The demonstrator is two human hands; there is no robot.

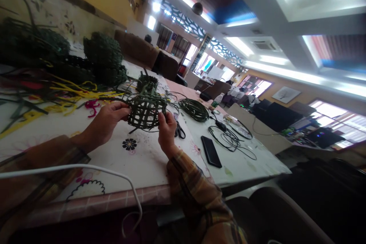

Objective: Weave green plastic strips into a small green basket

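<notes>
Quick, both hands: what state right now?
Left hand: closed, pinching the left edge of the green woven basket.
Right hand: closed, pinching its right edge.

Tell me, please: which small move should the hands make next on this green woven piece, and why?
Perhaps the left hand should tuck in one strip end: ends stick out from the green woven piece, whose right side the right hand holds.
</notes>
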